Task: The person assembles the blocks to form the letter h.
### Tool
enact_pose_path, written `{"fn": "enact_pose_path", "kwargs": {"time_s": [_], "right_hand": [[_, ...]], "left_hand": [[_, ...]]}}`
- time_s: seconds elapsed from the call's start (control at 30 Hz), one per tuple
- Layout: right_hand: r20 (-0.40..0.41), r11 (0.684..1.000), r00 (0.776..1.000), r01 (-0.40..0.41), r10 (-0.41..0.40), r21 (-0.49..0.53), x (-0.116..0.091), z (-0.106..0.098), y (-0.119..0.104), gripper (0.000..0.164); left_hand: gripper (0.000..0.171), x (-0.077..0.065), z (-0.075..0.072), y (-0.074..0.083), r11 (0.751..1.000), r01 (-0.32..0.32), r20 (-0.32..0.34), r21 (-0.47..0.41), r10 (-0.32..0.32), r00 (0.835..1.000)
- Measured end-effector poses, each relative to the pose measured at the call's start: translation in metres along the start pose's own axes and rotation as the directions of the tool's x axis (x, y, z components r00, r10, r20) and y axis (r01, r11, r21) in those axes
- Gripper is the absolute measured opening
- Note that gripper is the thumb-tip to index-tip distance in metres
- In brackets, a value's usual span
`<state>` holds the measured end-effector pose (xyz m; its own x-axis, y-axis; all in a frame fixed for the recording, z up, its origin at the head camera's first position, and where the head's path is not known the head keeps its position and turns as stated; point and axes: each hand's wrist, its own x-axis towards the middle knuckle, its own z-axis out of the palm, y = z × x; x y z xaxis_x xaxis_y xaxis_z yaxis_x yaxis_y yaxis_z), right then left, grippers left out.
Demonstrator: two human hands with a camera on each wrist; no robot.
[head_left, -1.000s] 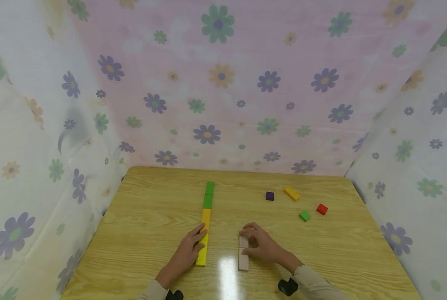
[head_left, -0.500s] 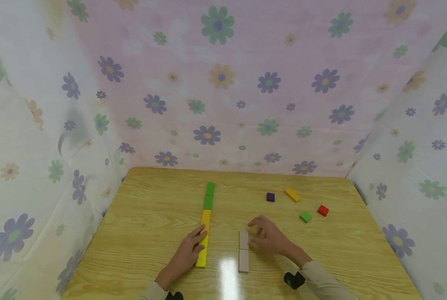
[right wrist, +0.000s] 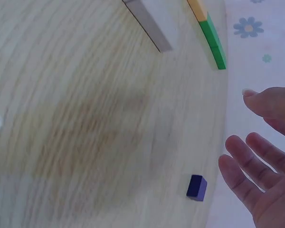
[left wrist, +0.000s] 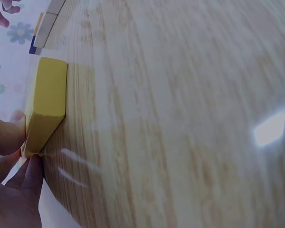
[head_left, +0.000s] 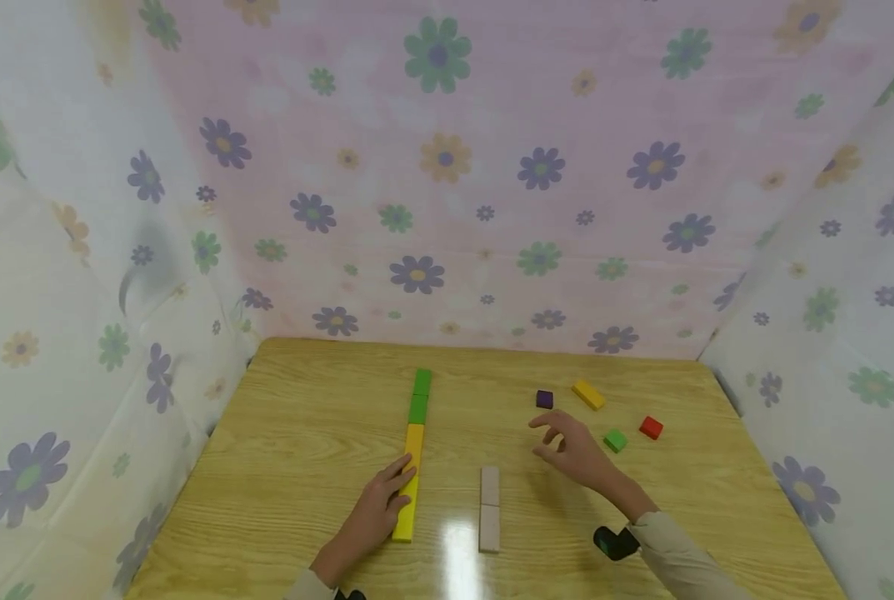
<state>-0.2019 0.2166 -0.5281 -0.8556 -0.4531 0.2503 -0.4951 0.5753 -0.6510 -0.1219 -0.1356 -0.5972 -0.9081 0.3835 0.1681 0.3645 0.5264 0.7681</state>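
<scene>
My left hand rests on the near part of a straight row, its fingers lying over an orange block and a yellow block. In the left wrist view the thumb touches the top of the yellow block, and other fingertips sit low at its side. Two green blocks continue the row at the far end. My right hand hovers over the table with loosely bent fingers and holds nothing. To its left, two pale wooden blocks lie end to end, parallel to the row.
Beyond my right hand lie a purple block and an orange block. A green block and a red block are to its right. Flowered cloth encloses the wooden table at the back and both sides.
My right hand has let go of the pale wooden block and moved right and away from me, toward the loose blocks. My left hand has stayed on the row.
</scene>
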Motion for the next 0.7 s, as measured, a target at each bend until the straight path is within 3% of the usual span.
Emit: {"fn": "enact_pose_path", "kwargs": {"time_s": [0.33,0.7], "right_hand": [[-0.094,0.996,0.992,0.084,-0.087,-0.039,0.006,-0.023,0.014,0.036],[-0.058,0.996,0.997,-0.061,0.057,-0.064,0.007,-0.042,0.03,0.032]], "left_hand": [[0.043,0.001,0.0,0.0,1.0,0.003,-0.008,0.005,-0.003,1.0],[0.042,0.0,-0.001,0.002,1.0,0.014,0.001,0.006,-0.014,1.0]]}}
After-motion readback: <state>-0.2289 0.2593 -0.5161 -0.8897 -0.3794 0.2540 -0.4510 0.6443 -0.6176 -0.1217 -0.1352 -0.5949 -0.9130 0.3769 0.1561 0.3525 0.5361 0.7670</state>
